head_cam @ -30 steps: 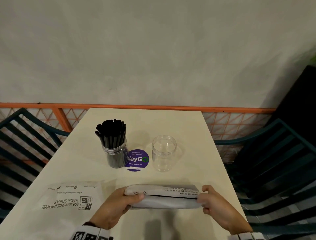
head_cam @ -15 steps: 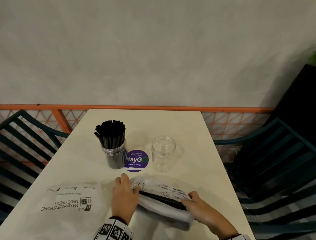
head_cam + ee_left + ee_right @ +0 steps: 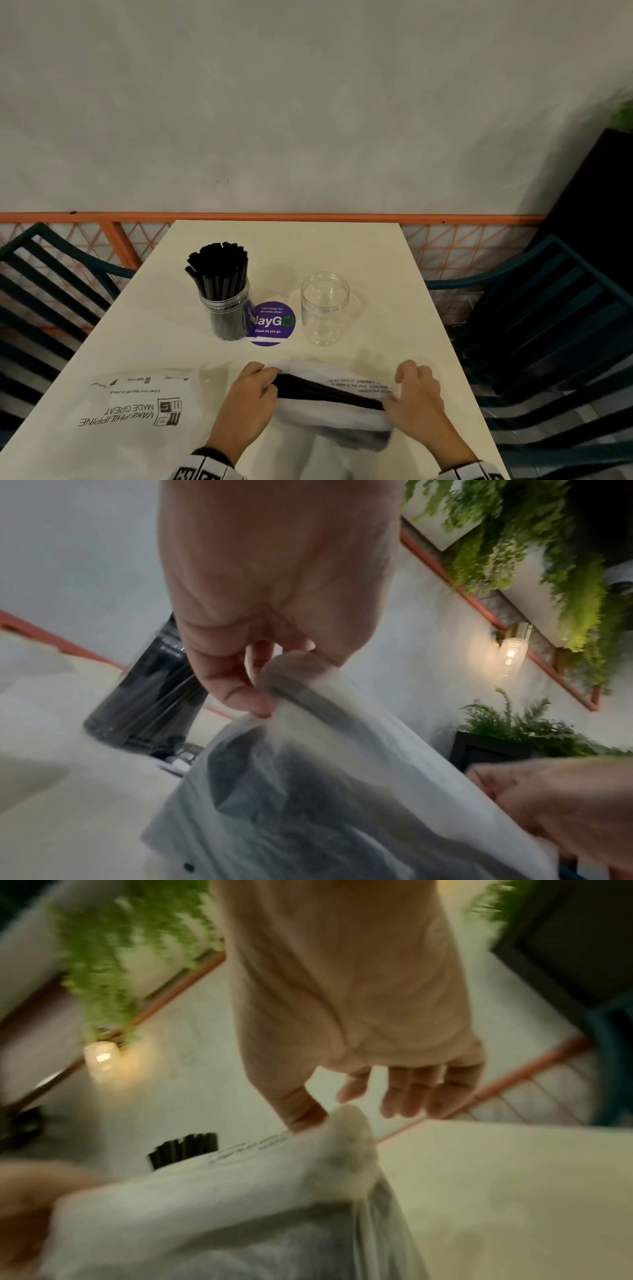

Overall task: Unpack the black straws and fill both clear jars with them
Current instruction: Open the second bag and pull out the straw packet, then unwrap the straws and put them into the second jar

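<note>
A white plastic bag (image 3: 332, 416) lies near the table's front edge, its mouth pulled open so that black straws (image 3: 327, 394) show inside. My left hand (image 3: 270, 383) pinches the bag's left edge (image 3: 274, 696). My right hand (image 3: 394, 397) pinches its right corner (image 3: 342, 1118) between thumb and forefinger, the other fingers spread. Behind the bag stand two clear jars. The left jar (image 3: 226, 317) is packed with upright black straws (image 3: 219, 270). The right jar (image 3: 324, 308) is empty.
A flattened printed white bag (image 3: 137, 407) lies on the cream table (image 3: 394, 274) at the front left. A round purple sticker (image 3: 272, 323) sits between the jars. Dark green slatted chairs (image 3: 548, 325) flank the table, and an orange rail (image 3: 308, 217) runs along the wall behind.
A second ago both hands held the closed bag by its ends. They have since pulled its mouth open and spread apart, baring the black straws inside.
</note>
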A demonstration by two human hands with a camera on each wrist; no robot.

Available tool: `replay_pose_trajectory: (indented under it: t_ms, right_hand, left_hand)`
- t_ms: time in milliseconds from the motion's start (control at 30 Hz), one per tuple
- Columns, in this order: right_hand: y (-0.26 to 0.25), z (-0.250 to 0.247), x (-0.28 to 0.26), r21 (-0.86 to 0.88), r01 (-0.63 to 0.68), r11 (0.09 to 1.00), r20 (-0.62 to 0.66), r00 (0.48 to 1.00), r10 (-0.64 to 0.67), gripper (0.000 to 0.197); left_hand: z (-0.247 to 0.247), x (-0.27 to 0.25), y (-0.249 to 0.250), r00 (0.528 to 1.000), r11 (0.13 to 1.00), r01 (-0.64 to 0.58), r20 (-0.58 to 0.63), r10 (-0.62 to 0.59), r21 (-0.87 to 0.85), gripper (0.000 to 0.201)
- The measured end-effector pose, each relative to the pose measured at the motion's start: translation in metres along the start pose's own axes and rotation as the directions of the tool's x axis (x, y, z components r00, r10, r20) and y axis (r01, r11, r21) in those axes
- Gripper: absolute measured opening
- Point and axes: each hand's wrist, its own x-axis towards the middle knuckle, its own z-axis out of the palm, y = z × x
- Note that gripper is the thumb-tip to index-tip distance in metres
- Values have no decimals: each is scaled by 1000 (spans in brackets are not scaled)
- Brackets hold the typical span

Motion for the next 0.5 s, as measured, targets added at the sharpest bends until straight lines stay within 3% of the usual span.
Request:
replay_pose_trajectory:
  t_ms: [33, 100, 167, 233, 333, 400, 500]
  right_hand:
    - [-7, 0, -5, -26, 138, 990, -36, 990, -139, 19]
    - [-28, 4, -16, 74, 424, 903, -31, 906, -423, 17]
    - [-49, 15, -22, 137, 574, 807, 25, 813, -582, 23]
    - [-63, 29, -21, 112, 635, 764, 59, 763, -643, 27]
    - [-72, 41, -14, 74, 627, 776, 62, 773, -631, 43]
    - [-74, 39, -10, 29, 658, 752, 94, 747, -658, 49]
    - [-79, 20, -14, 25, 700, 713, 205, 695, -689, 37]
  left_hand:
    - [-2, -2, 2, 1000, 1000, -14, -21, 14, 0, 32]
    - [-5, -5, 9, 998, 999, -38, -52, 38, -3, 32]
    - [-6, -8, 18, 995, 998, -67, -69, 67, 1, 33]
    - [-8, -12, 27, 983, 988, -156, -93, 155, -3, 36]
    - [-7, -20, 41, 958, 961, -276, -73, 276, 12, 44]
    - [-4, -26, 45, 938, 939, -344, -41, 344, 12, 49]
    - [-2, -31, 51, 889, 889, -456, 4, 457, -48, 47]
